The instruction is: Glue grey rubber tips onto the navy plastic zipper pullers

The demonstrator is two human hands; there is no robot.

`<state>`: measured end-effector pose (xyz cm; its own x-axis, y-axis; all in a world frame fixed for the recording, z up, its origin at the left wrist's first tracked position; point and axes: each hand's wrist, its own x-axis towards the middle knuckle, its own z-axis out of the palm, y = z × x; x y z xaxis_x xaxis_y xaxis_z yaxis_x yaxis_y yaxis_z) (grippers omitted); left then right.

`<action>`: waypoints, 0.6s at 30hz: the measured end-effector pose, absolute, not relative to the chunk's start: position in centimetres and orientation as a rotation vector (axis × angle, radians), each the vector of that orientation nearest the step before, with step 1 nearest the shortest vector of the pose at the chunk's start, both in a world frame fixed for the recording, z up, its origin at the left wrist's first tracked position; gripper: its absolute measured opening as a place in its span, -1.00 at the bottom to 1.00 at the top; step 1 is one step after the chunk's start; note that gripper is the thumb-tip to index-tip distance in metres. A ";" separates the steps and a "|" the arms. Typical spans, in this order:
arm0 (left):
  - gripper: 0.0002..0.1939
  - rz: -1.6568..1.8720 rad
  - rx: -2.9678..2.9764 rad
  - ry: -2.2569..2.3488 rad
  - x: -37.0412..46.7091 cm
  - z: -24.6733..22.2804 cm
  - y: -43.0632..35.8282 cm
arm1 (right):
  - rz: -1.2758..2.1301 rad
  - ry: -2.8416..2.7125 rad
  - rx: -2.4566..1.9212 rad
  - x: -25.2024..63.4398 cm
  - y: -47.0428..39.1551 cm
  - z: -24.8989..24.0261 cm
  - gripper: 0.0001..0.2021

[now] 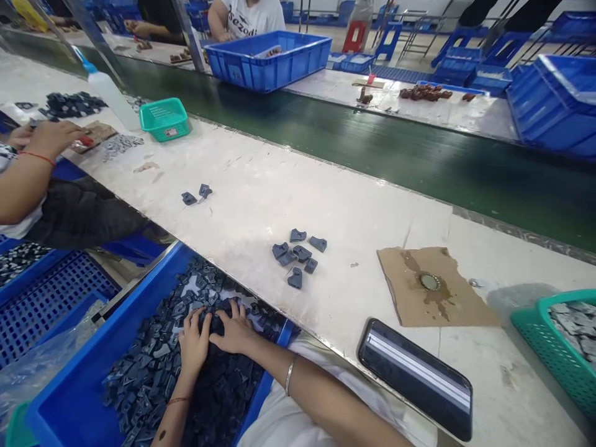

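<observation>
Both hands are down in a blue bin (69, 385) heaped with small dark grey plastic pieces (144, 354). My left hand (194, 340) and my right hand (235, 329) face each other, fingers curled around a clump of these pieces between them. Their fingertips sink partly into the heap, so how many pieces they hold is hidden. Above the bin, on the white table (344, 198), lies a loose group of the same dark pieces (302, 253). Two more pieces (189, 198) rest farther left.
A phone (414, 379) lies at the table's near edge, beside wet cardboard (459, 301) with a round cap (429, 282). A green basket (540, 329) of grey pieces stands right, another green basket (164, 119) far left. A co-worker's hand (53, 136) works at left. Behind runs a green conveyor belt (372, 146).
</observation>
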<state>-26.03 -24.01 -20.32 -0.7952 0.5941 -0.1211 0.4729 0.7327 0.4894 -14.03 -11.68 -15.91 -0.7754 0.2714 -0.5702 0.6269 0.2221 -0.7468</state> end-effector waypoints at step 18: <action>-0.59 1.080 0.592 2.635 -24.4 -22.2 -23.8 | -1.767 2.092 1.084 -14.4 -14.1 -14.7 -0.41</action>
<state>-24.40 -23.76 -22.21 -0.8913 0.4495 -0.0597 0.2784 0.6464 0.7104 -14.39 -14.05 -14.72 -0.7125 0.4010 -0.5758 0.6348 0.0185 -0.7725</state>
